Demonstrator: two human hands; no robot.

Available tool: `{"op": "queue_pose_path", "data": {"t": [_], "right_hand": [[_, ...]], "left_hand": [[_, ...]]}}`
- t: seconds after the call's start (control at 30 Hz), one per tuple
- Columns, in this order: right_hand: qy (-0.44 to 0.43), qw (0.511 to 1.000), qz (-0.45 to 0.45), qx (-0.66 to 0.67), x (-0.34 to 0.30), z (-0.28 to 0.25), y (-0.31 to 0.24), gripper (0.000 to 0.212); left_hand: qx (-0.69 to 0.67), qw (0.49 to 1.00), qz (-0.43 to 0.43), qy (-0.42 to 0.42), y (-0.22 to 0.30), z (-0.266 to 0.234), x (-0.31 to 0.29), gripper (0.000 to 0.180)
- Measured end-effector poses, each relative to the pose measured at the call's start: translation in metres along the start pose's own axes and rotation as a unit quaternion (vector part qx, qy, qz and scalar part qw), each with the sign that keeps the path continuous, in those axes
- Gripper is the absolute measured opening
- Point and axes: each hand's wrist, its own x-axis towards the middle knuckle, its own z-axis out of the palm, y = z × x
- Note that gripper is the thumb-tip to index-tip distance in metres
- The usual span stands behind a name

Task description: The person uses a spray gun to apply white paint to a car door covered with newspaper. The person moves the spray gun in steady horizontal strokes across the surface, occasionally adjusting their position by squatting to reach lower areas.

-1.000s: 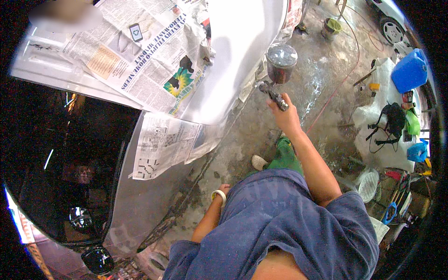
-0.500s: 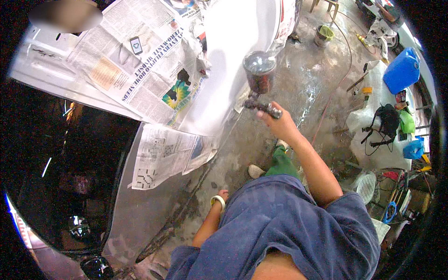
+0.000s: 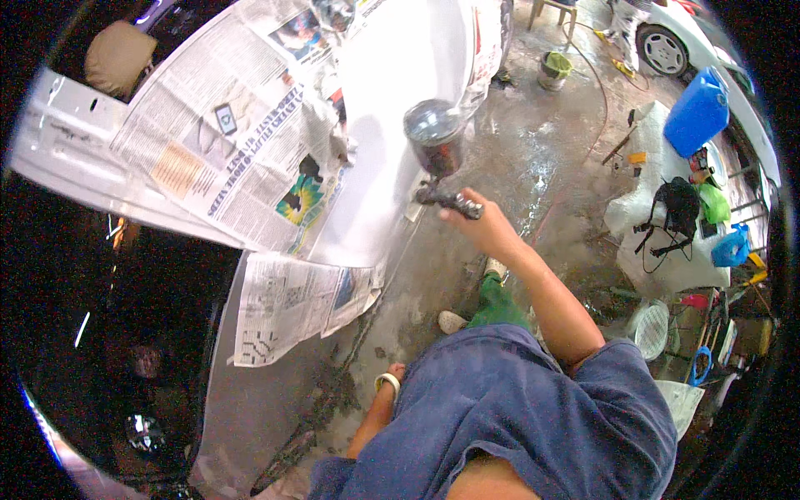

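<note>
My right hand [image 3: 477, 218] is wrapped round the dark handle of a paint spray gun [image 3: 454, 202], held out in front of me. On top of the gun sits a see-through cup [image 3: 435, 142] with dark liquid in the lower part. Just left of the gun is a glossy white car panel [image 3: 375, 167], its surroundings masked with newspaper [image 3: 225, 150]. Another newspaper sheet [image 3: 283, 304] hangs over the lower grey bodywork. My left hand [image 3: 395, 372], with a pale band at the wrist, hangs beside my shirt; its fingers are mostly hidden.
A dark car window [image 3: 108, 325] fills the left. On the wet concrete floor lies a thin hose [image 3: 602, 108]. To the right, a pale covered bench [image 3: 633, 200] bears a blue jerrycan [image 3: 697, 112] and a black bag [image 3: 675, 208]. A bucket [image 3: 552, 73] and another person [image 3: 625, 25] are farther off.
My right hand and the spray gun have shifted slightly left, along the white panel. The view has turned a little, bringing a car wheel into sight at the far right. My left hand stays low.
</note>
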Motion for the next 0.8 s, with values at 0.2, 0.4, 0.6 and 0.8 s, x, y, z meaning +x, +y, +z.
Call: {"op": "queue_pose_path", "data": {"t": [0.2, 0.4, 0.6, 0.8], "right_hand": [[-0.01, 1.0, 0.004, 0.0, 0.018, -0.014, -0.013, 0.054], [0.114, 0.993, -0.035, -0.007, 0.038, -0.026, -0.018, 0.051], [0.029, 0.996, -0.073, 0.031, 0.013, -0.025, -0.02, 0.056], [0.03, 0.999, -0.029, 0.018, 0.0, -0.036, -0.02, 0.062]], "left_hand": [[0.01, 0.999, -0.029, -0.026, 0.014, -0.009, 0.013, 0.02], [0.03, 0.998, -0.028, -0.056, 0.03, -0.016, 0.022, 0.02], [0.046, 0.996, -0.031, -0.076, 0.035, -0.018, 0.028, 0.02], [0.055, 0.994, -0.029, -0.086, 0.046, -0.03, 0.038, 0.021]]}}
